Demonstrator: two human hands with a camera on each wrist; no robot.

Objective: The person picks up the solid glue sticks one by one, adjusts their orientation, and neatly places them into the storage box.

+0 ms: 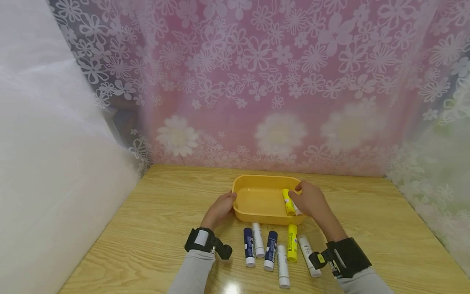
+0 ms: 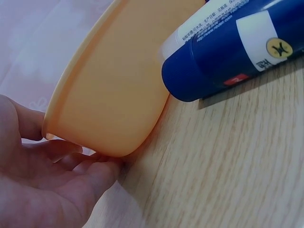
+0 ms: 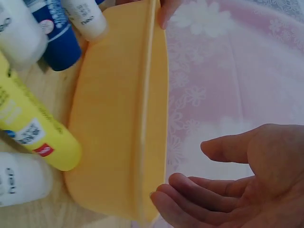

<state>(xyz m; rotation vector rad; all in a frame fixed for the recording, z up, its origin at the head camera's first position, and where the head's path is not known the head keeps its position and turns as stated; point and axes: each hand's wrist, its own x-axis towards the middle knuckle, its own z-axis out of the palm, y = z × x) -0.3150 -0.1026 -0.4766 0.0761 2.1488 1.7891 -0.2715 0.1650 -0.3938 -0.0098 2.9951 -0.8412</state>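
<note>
A yellow plastic basin point(image 1: 257, 200) sits on the table. My left hand point(image 1: 222, 208) grips its left end, thumb over the rim and fingers against the outer wall point(image 2: 107, 104). My right hand point(image 1: 308, 199) is over the basin's right end, thumb and fingers apart and nothing between them in the right wrist view. Below it, a yellow glue stick point(image 1: 288, 202) and a white glue stick point(image 1: 297, 211) lie inside the basin, the white one partly hidden by the hand.
In front of the basin lie two blue glue sticks point(image 1: 249, 247), point(image 1: 271, 250), a yellow glue stick point(image 1: 292, 243) and three white glue sticks point(image 1: 258, 241), point(image 1: 283, 265), point(image 1: 307, 253). A pink floral curtain point(image 1: 257, 102) hangs behind the wooden table point(image 1: 165, 228).
</note>
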